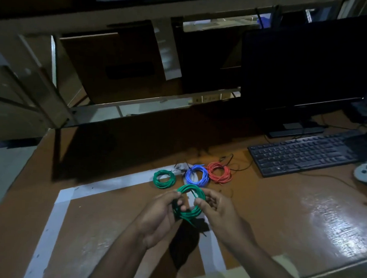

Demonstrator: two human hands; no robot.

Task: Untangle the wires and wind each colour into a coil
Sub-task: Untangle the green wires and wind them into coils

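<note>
Fingers (177,198) of the left hand (158,217) and the right hand (219,212) are clamped on opposite sides of a green coil (189,202), held above the brown surface (280,206). Behind it on the surface lie a second green coil (164,179), a blue coil (197,175) and a red coil (219,172).

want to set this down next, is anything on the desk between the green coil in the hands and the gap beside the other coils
Nothing visible blocks it. The held green coil sits just short of the small green coil and blue coil; only bare desk and white tape lie between.
</note>
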